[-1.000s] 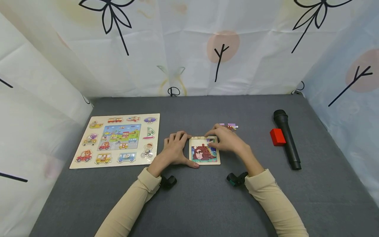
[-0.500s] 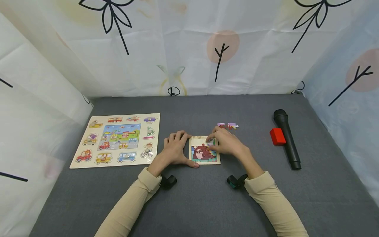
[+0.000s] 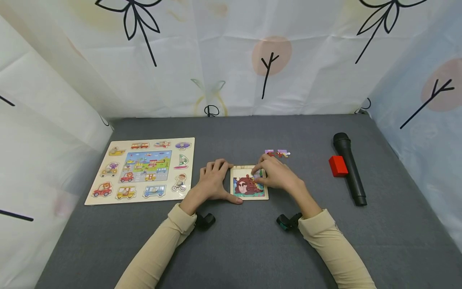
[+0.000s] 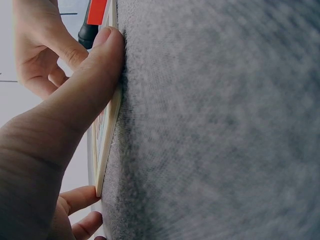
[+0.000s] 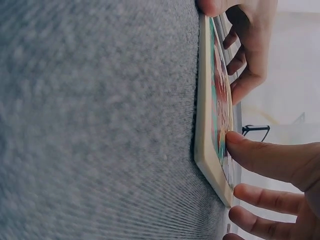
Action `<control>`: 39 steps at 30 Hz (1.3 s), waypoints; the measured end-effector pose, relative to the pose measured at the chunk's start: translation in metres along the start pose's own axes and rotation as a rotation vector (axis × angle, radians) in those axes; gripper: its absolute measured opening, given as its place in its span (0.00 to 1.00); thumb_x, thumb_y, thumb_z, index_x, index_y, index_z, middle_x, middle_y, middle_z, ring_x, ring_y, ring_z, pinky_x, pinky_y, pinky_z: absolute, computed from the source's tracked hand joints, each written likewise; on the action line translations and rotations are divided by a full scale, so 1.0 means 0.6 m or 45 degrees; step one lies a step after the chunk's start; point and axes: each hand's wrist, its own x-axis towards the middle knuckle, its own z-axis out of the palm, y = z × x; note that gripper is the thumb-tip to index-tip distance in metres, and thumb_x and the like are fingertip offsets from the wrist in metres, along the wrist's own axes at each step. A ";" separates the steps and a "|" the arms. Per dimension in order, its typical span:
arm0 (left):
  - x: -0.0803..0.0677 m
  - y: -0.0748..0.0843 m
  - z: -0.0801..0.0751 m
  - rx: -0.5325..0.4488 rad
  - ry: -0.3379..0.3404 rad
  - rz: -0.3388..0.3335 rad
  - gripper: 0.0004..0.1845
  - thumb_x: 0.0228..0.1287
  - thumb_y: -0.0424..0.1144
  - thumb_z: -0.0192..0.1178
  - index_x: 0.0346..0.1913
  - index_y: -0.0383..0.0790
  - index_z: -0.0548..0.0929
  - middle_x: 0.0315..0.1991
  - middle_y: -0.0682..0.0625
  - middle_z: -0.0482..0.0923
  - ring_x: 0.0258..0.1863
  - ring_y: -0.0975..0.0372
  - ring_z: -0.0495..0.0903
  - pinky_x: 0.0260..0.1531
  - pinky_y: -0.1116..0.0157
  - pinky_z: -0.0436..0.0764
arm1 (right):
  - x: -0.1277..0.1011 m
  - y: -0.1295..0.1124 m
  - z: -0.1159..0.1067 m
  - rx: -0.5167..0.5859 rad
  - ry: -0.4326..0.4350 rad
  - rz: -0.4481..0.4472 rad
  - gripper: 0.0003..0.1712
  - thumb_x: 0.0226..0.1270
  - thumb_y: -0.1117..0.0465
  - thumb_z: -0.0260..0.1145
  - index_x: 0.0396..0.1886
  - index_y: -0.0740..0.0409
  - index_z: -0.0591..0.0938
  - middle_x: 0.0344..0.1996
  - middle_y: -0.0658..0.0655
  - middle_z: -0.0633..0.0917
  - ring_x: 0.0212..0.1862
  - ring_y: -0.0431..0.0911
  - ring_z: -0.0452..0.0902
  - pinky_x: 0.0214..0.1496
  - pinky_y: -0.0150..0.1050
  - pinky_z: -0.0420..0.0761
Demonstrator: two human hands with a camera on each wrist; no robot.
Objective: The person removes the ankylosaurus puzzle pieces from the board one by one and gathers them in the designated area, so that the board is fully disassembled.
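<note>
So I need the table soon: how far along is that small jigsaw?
Most of the small puzzle tray shows a joined picture. In hand: the left hand steadies its left edge while the right hand presses a piece at its upper right corner. Left: two loose pieces lie on the cloth behind the tray.

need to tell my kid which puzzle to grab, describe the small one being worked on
On the grey table, look at the middle, between the left hand and right hand. The small puzzle is a square wooden tray with a reddish-brown picture, far smaller than the big vehicle puzzle board to its left.
</note>
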 end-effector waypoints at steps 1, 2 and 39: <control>0.000 0.000 0.000 0.001 0.000 0.000 0.62 0.16 0.81 0.61 0.64 0.56 0.63 0.65 0.49 0.54 0.60 0.50 0.54 0.52 0.49 0.57 | 0.000 0.000 0.000 -0.001 0.001 0.002 0.12 0.57 0.55 0.69 0.41 0.49 0.86 0.43 0.51 0.74 0.40 0.46 0.70 0.35 0.43 0.73; 0.000 0.000 0.000 0.001 0.000 0.000 0.62 0.16 0.81 0.61 0.64 0.56 0.63 0.65 0.49 0.54 0.60 0.50 0.55 0.52 0.49 0.57 | 0.000 0.000 0.001 -0.003 0.003 0.004 0.12 0.57 0.55 0.70 0.41 0.49 0.86 0.43 0.51 0.74 0.41 0.46 0.70 0.35 0.44 0.73; 0.000 0.000 0.000 0.012 0.004 -0.002 0.62 0.16 0.81 0.61 0.64 0.55 0.63 0.64 0.49 0.55 0.61 0.49 0.54 0.52 0.49 0.57 | -0.001 -0.005 -0.004 -0.026 0.008 0.035 0.24 0.54 0.70 0.67 0.53 0.53 0.81 0.38 0.54 0.75 0.28 0.43 0.66 0.24 0.35 0.68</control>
